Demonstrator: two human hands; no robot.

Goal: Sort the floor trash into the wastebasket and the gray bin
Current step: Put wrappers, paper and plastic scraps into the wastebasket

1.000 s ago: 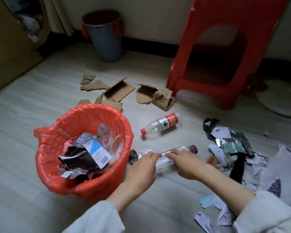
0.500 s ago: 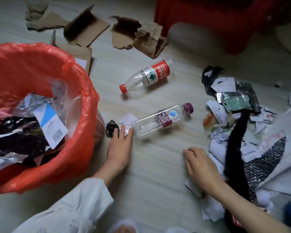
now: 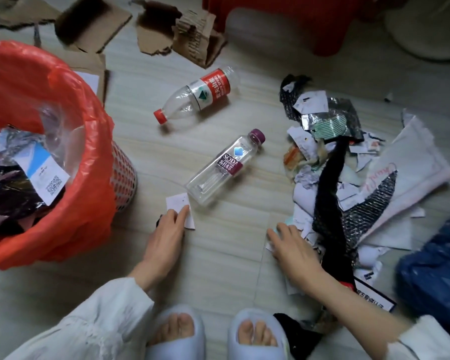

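fingers of the left hand (image 3: 166, 231) are laid flat on a small white paper scrap (image 3: 180, 207); right hand (image 3: 294, 249) fingers are spread flat on torn white papers (image 3: 303, 216) at three o'clock.

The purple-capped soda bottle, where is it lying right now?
The purple-capped soda bottle lies on the floor mid-frame in the head view, between the red-labelled bottle and the left hand, with the wastebasket to its left.
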